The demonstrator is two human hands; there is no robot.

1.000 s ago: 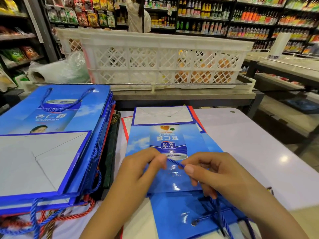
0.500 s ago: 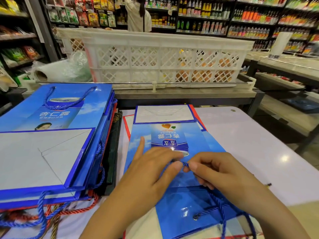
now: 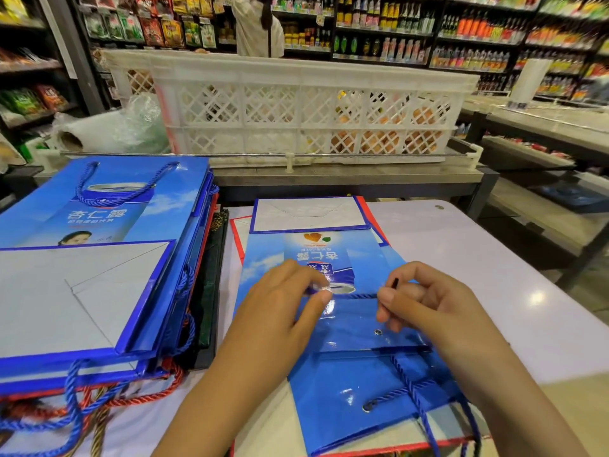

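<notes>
A flat blue paper gift bag [image 3: 333,324] lies on the white table [image 3: 494,285] in front of me, on top of other flat bags. A blue cord [image 3: 357,295] is stretched taut across it between my two hands. My left hand [image 3: 283,301] pinches the cord's left end between thumb and fingertips. My right hand [image 3: 425,298] pinches the right end, with a short dark tip of the cord sticking up past its fingers. Another blue cord handle [image 3: 408,387] lies looped over the bag's near part, beside an empty metal eyelet [image 3: 378,331].
A thick stack of flat blue and red gift bags [image 3: 99,265] with rope handles fills the left of the table. Behind it a white lattice crate [image 3: 296,107] sits on a grey counter. Shop shelves and a standing person [image 3: 260,28] are at the back.
My hands have moved apart, stretching the blue cord straight between them. Before, the fingertips were close together on the cord over the bag's middle.
</notes>
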